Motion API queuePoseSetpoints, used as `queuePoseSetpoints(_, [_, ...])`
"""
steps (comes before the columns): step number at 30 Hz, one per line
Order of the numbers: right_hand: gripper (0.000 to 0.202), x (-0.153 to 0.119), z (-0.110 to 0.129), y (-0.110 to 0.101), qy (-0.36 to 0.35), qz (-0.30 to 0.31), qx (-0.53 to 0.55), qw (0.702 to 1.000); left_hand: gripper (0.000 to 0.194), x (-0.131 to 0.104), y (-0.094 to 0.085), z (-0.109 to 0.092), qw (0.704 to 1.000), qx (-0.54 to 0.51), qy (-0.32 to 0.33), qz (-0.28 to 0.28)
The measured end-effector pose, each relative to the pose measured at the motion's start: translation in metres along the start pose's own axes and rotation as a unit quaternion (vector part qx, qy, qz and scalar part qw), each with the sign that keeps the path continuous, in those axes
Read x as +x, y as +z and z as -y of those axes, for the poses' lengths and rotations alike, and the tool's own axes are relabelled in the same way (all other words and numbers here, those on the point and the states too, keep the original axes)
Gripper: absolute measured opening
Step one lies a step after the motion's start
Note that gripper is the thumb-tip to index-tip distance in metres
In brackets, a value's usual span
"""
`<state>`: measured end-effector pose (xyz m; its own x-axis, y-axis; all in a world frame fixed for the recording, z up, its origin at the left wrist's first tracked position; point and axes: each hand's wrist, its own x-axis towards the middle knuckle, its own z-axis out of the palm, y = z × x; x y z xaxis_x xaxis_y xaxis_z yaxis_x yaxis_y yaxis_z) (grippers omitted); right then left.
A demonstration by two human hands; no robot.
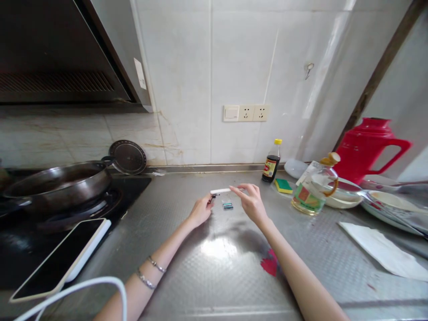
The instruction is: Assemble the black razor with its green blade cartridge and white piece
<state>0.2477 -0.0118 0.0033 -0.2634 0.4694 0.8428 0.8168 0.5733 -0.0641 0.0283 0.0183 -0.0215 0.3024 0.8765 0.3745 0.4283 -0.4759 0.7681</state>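
Observation:
A slim white bar-shaped object (220, 191) spans the gap between my two hands above the metal counter. My left hand (201, 210) is closed at its left end, where a small dark piece also shows by the fingertips. My right hand (250, 201) has thumb and fingertips pinched at the other end. What exactly the white object is, I cannot make out. Just below it, between the hands, a pair of small teal batteries (228, 206) lies on the counter, with something clear beside them.
To the left are a hob with a steel pan (60, 180), a propped phone (62, 258) and a white cable (100, 281). At right stand a soy sauce bottle (271, 162), a sponge (283, 186), an oil jug (310, 189), dishes (346, 203) and a red thermos (364, 147).

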Motion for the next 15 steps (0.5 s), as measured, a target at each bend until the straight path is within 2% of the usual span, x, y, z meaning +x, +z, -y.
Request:
queuePoseSetpoints(5, [0.048,-0.002,-0.014,-0.007,0.023,-0.014,-0.007,1.0,0.023,0.0,-0.002,-0.001,1.0,-0.02,0.0,-0.015])
queuePoseSetpoints(12, [0.049,0.005,0.006,-0.006,-0.019,-0.001,-0.004,1.0,0.019,0.0,0.002,0.004,1.0,0.021,0.02,-0.006])
queuePoseSetpoints(15, [0.049,0.005,0.002,-0.011,-0.023,0.004,-0.005,1.0,0.019,0.0,0.0,0.002,0.999,0.033,0.034,-0.008])
